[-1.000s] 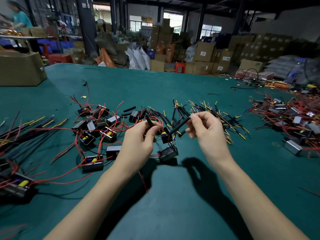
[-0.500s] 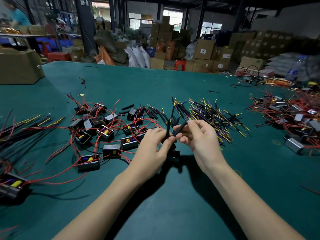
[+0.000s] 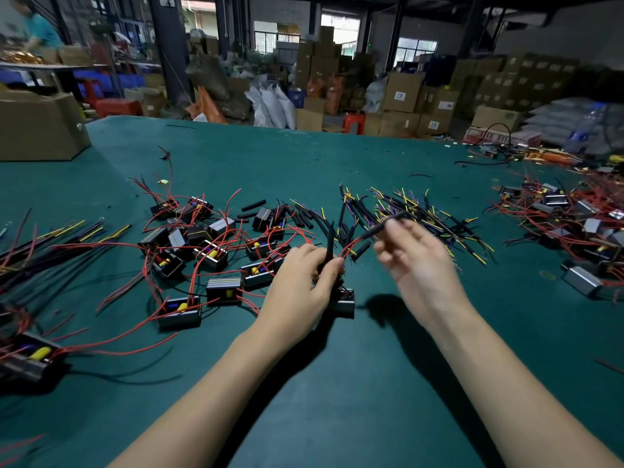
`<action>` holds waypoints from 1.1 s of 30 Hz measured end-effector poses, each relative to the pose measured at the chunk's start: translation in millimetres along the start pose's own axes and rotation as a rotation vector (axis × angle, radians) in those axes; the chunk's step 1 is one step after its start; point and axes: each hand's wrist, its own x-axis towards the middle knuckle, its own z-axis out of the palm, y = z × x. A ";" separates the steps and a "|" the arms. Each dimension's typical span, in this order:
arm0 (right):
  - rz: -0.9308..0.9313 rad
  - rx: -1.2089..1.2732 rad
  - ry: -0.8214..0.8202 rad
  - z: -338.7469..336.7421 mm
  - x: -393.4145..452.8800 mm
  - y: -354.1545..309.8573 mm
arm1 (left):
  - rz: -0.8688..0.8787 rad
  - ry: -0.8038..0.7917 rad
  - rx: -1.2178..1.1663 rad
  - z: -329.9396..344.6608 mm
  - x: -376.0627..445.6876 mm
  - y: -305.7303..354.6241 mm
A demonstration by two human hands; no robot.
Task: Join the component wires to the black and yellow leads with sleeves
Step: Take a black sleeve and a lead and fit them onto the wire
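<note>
The desk [image 3: 337, 157] is covered in a matt dark green mat, smooth and without shine. The component boxes [image 3: 224, 292] look like black plastic with ribbed, faintly shiny metal sides, and their red wires [image 3: 135, 336] have smooth, slightly glossy plastic insulation. The black sleeves [image 3: 253, 206] are matt tubing, the black and yellow leads [image 3: 439, 224] are plastic-coated, and the box [image 3: 37, 126] at the far left is plain brown cardboard.

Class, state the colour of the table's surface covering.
Dark teal-green table, seen best in the head view.
</note>
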 end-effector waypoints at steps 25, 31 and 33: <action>-0.327 -1.016 -0.219 33.5 10.1 28.3 | -0.015 0.032 0.073 -10.9 0.1 -21.5; -0.104 -0.518 -0.104 44.7 33.7 25.8 | -0.040 0.060 0.068 -11.0 -0.1 -23.5; 0.014 -0.364 0.074 40.3 55.5 21.2 | -0.055 0.086 0.065 -10.4 -1.5 -23.0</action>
